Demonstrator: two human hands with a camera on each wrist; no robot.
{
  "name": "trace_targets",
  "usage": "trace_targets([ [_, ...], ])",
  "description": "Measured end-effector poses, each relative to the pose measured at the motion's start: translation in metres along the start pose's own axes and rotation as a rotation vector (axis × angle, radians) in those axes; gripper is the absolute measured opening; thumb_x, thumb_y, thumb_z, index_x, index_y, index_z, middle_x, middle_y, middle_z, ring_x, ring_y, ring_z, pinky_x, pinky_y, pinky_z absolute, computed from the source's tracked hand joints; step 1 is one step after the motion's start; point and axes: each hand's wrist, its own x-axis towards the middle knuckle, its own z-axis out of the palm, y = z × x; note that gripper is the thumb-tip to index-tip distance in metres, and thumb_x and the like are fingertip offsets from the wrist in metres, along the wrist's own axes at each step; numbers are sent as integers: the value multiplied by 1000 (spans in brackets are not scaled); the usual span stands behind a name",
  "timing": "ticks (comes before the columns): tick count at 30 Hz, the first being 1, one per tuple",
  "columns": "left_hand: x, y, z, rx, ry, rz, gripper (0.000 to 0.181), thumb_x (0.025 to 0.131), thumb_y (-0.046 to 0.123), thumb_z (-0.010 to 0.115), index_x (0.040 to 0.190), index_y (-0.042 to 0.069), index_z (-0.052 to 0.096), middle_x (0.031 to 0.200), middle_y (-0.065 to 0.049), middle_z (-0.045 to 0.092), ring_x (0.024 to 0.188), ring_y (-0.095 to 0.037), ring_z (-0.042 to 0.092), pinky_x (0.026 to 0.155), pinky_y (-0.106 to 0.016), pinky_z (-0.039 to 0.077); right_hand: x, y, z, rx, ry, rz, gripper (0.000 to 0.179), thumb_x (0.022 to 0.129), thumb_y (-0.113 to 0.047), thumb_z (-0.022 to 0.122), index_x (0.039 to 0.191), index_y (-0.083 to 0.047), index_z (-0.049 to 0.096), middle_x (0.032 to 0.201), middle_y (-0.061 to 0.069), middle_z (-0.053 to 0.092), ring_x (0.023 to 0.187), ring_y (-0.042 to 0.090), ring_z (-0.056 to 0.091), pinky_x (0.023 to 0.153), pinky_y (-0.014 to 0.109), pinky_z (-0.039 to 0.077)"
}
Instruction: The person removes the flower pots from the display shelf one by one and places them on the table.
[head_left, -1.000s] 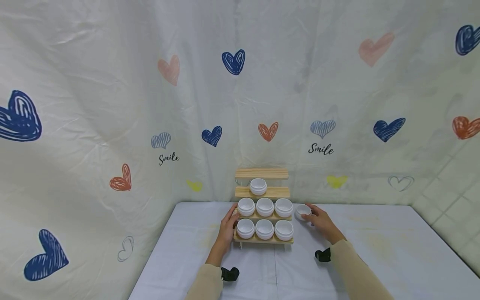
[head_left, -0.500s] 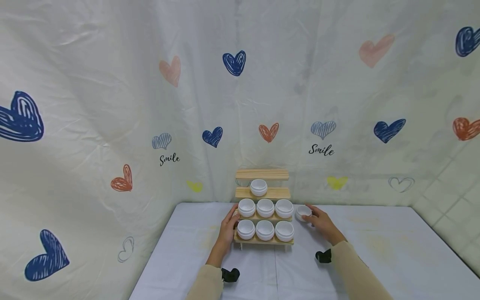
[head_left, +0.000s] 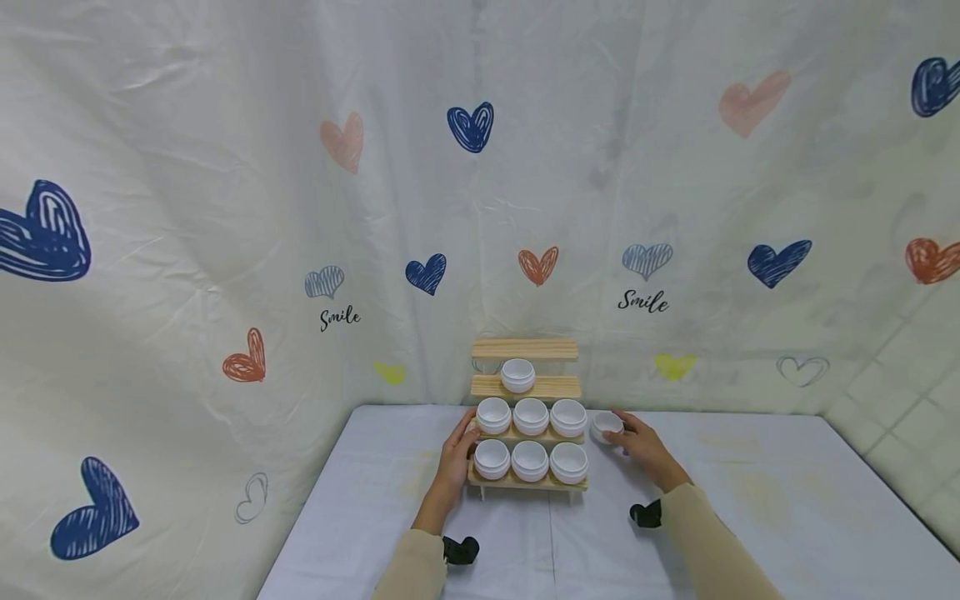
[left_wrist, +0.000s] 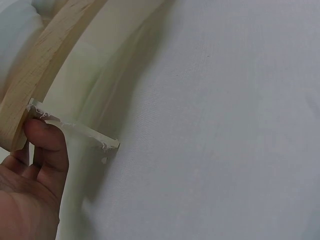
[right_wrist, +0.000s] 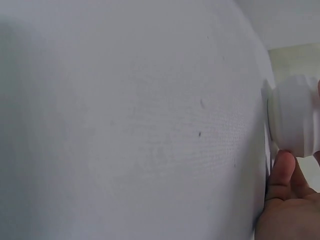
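A wooden tiered rack stands at the table's back edge, its shelves stepped upward. Three small white bowls line the lowest shelf, three more fill the second, and a single white bowl sits on the third. My left hand grips the rack's left end; in the left wrist view the thumb presses by the shelf board and a pale leg. To the right of the rack, my right hand holds another white bowl between thumb and fingers, low at the table.
A white cloth covers the table. Behind it hangs a white curtain printed with hearts, close to the rack. The top shelf of the rack bears no bowl. A black strap mount shows at the left wrist.
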Motion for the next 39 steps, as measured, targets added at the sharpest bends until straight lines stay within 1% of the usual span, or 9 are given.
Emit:
trace_targets([
  [9,2,0,-1,7,7,-4,53,105,31,49,157,23,43,143,-8,56,98,-12,52,93,-29,40,-4,0,-2,70,30,9,76,102,-37,61,161,-5,24,158,31,31,119,32,52,91,39,46],
  [15,4,-4,-3,-8,0,-22,53,107,30,48,158,20,41,147,-10,53,103,-17,53,93,-31,39,-8,3,0,198,122,28,69,102,-34,60,156,-1,32,135,20,54,98,16,56,80,27,47],
  [18,4,-6,-2,-18,0,-30,53,107,29,48,158,22,41,151,-10,51,105,-17,53,95,-31,39,-11,4,3,283,214,51,64,102,-31,59,153,0,37,117,7,61,93,12,56,76,24,48],
  [21,4,-7,0,-3,-4,-17,53,106,30,49,157,23,42,156,-8,48,106,-14,53,98,-32,39,-15,3,5,413,394,69,51,102,-26,59,145,-1,47,99,-5,60,85,10,55,69,22,47],
  [24,5,-7,1,-2,0,-12,52,105,32,51,156,26,44,157,-5,48,107,-13,52,99,-32,38,-20,-3,4,553,581,53,30,100,-20,58,127,-9,57,85,-12,55,77,8,53,63,20,45],
  [26,4,-5,1,4,7,-8,53,104,32,51,156,26,44,155,-6,49,105,-14,52,98,-33,38,-23,-10,3,641,637,23,18,99,-17,57,117,-14,59,80,-14,55,73,7,51,60,18,44],
  [31,1,3,-1,6,9,-14,53,105,32,50,157,24,43,146,-9,54,98,-14,52,93,-32,39,-32,-43,-1,750,559,-61,7,100,-15,58,106,-19,60,80,-13,58,71,5,52,61,18,47],
  [37,-17,33,-4,-18,-36,-31,54,105,23,52,157,14,42,149,-13,53,98,-14,53,93,-32,41,-46,-90,5,631,430,-141,8,101,-17,62,109,-15,61,80,-12,58,74,7,55,68,21,51],
  [39,-17,32,-3,-14,-39,-26,54,105,23,52,157,13,41,153,-13,50,100,-14,53,94,-32,40,-51,-104,8,579,386,-167,15,101,-18,63,114,-11,61,81,-13,58,76,9,56,68,21,50],
])
